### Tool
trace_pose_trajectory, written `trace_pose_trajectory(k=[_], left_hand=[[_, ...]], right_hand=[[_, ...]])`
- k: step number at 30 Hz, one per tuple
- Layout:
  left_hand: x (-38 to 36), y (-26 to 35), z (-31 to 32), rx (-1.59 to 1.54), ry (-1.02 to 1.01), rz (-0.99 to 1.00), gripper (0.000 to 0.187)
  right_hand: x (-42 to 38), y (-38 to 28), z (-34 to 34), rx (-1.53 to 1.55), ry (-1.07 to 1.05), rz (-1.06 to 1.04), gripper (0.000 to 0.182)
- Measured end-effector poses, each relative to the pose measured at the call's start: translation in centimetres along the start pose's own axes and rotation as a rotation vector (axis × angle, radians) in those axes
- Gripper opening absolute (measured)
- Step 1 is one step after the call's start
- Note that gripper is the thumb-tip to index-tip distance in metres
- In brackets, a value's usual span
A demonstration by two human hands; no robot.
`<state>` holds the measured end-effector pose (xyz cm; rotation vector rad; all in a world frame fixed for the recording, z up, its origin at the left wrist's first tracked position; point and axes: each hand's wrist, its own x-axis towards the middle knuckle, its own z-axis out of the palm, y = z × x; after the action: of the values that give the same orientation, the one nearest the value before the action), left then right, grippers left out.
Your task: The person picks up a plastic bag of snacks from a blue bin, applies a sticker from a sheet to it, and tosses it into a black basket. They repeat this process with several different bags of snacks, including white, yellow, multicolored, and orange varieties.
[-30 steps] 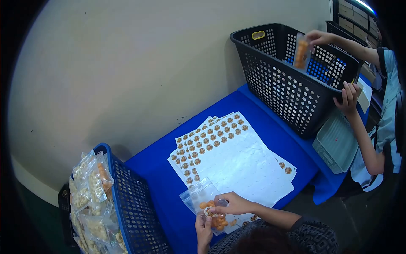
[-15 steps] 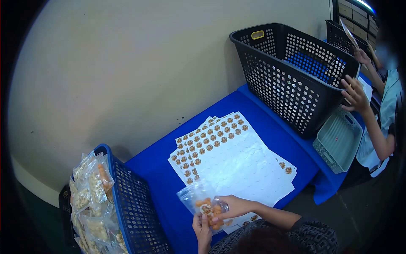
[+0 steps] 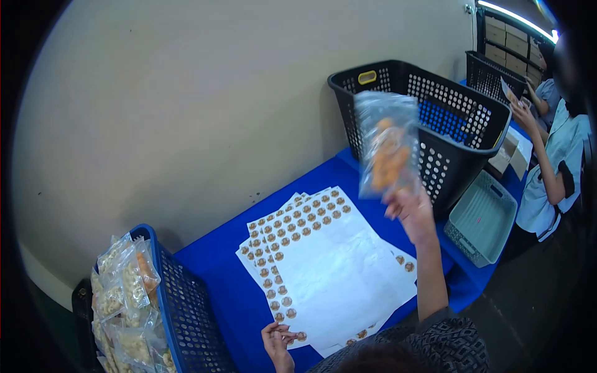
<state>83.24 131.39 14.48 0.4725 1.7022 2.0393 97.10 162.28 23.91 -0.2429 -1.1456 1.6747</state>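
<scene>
My right hand (image 3: 410,211) is raised over the table, closed on the bottom edge of a clear plastic bag of orange snacks (image 3: 388,158). The bag hangs upright in front of the large black basket (image 3: 460,158), its round label not visible from here. At the lower left corner of the top sticker sheet (image 3: 348,267), my left hand (image 3: 277,345) has its fingers stretched out next to a round brown sticker (image 3: 301,336). Whether those fingertips touch the sheet is hard to tell.
A blue basket (image 3: 186,304) full of bagged snacks (image 3: 127,298) stands at left. At right are a grey-green tray (image 3: 482,217) and co-workers, one person (image 3: 559,161) holding a packet. The wall borders the blue-covered table (image 3: 217,261).
My right hand has lifted the snack bag up and away from my left hand, towards the black basket. My left hand has let go and moved to the sheet's corner. The view has shifted slightly.
</scene>
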Motion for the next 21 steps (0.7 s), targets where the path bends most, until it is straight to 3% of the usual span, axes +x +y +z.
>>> trace_pose_trajectory(k=[2,4,12,15,16,21], left_hand=[[0.1,-0.2,-0.1,0.06,-0.019,0.041,0.03],[0.0,-0.6,-0.3,0.031,-0.004,0.051,0.03],[0.1,-1.1,-0.8,-0.042,0.024,0.03,0.025],[0.0,1.1,-1.8,0.085,-0.027,0.031,0.027],[0.0,1.3,-2.3,0.066,0.056,0.057,0.027],[-1.5,5.3,-4.9,0.075,0.161,0.237,0.021]], right_hand=[[1.3,-0.9,-0.9,0.149,0.027,-0.193,0.06],[1.6,-0.2,-2.1,0.133,0.048,-0.169,0.065],[-2.5,7.5,-0.8,-0.085,-0.008,0.344,0.038],[-4.4,11.2,0.1,-0.114,-0.126,0.505,0.033],[-5.0,12.2,0.5,-0.125,-0.18,0.554,0.032],[-7.4,13.5,3.6,-0.374,-0.625,0.716,0.038]])
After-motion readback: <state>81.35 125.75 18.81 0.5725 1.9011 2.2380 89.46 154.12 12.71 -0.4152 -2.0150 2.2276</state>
